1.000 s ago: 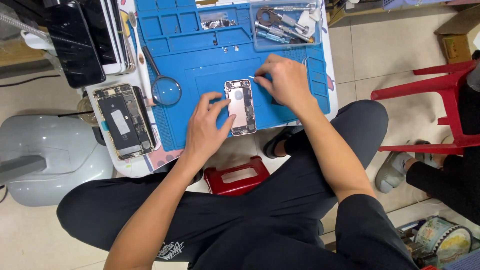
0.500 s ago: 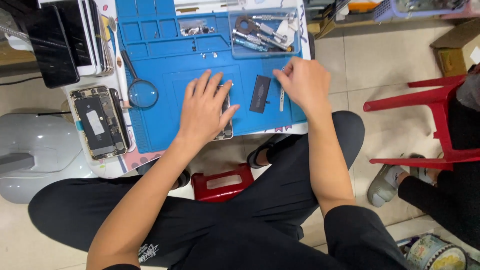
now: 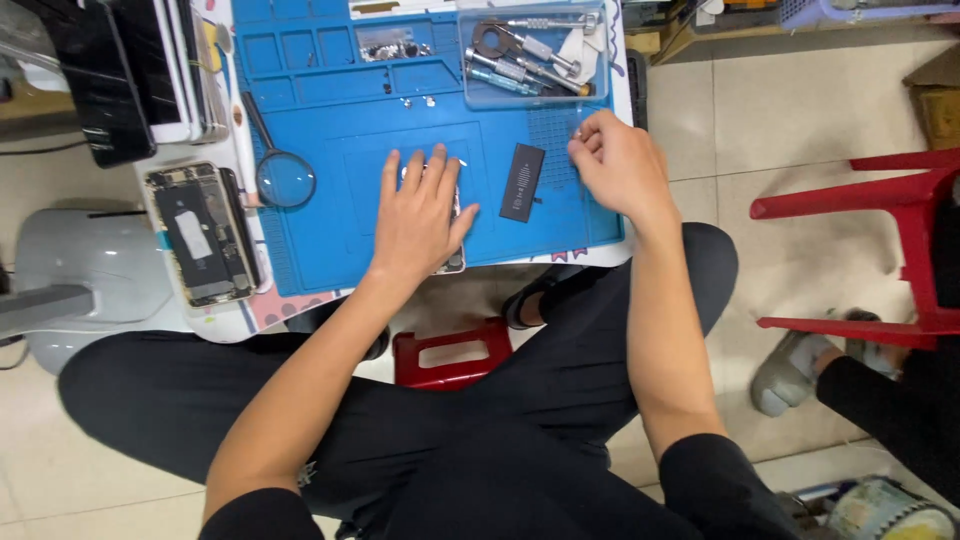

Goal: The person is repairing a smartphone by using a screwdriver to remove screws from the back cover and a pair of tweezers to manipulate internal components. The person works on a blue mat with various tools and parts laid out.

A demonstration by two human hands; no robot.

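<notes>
Our left hand (image 3: 418, 215) lies flat, fingers spread, pressing on the opened phone (image 3: 452, 262) on the blue mat (image 3: 330, 240) at the bench's near edge. Our right hand (image 3: 620, 165) is loosely curled at the mat's right side; can't tell whether it pinches anything. The black battery (image 3: 521, 182) sits between the hands, touching neither. A second opened phone (image 3: 203, 233) sits left of the mat, the magnifier (image 3: 284, 178) beside it.

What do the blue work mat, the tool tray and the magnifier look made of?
Blue work mat: likely silicone or soft rubber; matte, with moulded compartments. Tool tray: clear plastic; the tools show through its walls. Magnifier: clear lens, glass or plastic unclear, in a dark rim.
</notes>
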